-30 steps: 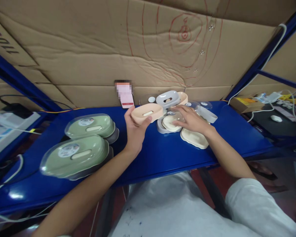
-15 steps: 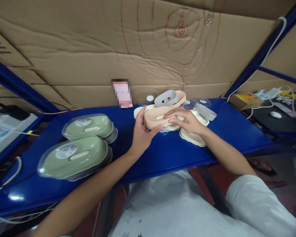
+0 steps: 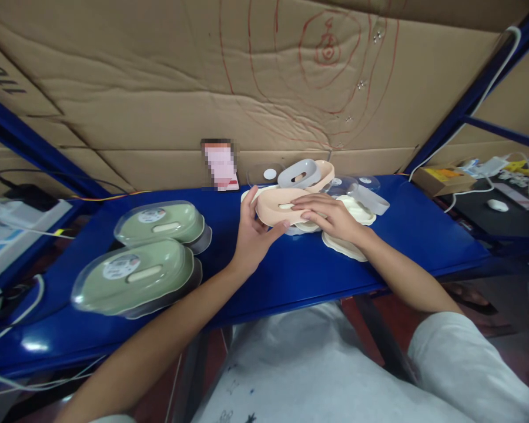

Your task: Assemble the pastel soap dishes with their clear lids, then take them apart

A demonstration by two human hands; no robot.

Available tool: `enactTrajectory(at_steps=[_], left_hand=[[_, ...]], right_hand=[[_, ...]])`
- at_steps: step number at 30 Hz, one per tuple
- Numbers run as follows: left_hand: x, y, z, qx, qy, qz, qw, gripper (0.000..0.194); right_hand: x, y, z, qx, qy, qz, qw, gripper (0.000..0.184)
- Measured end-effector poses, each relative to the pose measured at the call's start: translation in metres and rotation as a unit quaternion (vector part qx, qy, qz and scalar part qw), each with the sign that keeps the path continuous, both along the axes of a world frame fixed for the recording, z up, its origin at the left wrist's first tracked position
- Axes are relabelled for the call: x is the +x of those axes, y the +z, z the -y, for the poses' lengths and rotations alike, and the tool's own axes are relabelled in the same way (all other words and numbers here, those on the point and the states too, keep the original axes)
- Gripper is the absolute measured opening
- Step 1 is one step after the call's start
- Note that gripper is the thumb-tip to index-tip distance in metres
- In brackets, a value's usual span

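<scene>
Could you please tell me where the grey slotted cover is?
In the head view, the grey slotted cover sits right of centre near the back of the blue table, against a peach cover, beyond the right hand.

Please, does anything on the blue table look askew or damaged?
The grey oval piece sits askew, partly over the rear peach piece, while the green containers look neatly covered. I see no clear damage.

passage: near-side blue tabletop | left: green boxes | behind held peach ring: grey ring, cardboard
</scene>
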State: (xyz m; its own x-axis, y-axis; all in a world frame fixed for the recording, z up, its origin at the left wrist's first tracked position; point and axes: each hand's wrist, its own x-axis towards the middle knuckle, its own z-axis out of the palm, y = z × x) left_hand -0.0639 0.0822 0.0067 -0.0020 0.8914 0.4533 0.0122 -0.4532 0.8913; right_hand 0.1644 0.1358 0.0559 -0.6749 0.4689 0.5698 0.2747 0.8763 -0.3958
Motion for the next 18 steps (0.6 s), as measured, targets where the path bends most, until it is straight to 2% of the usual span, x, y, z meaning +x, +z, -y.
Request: enactTrajectory(at_steps=[3, 8, 15, 18], left_hand=[[-0.001, 0.001, 0.001, -0.038, -0.014, 0.042, 0.998, 0.105], [-0.001, 0.005, -0.001, -0.028, -0.023, 0.036, 0.999, 0.101], [-0.001, 0.004, -0.002, -0.028, -0.035, 0.062, 0.997, 0.097], [-0.004, 0.004, -0.003, -0.017, -0.035, 0.066, 0.997, 0.101]], right_hand=[[-0.005, -0.007, 0.004, 0.022, -0.043, -0.022, 0.999, 0.031], [-0.011, -0.009, 0.009, 0.022, -0.096, -0.035, 0.994, 0.036], [-0.014, -0.006, 0.012, -0.010, -0.104, -0.094, 0.990, 0.040], [-0.010, 0.000, 0.009, -0.010, -0.050, -0.054, 0.997, 0.043]])
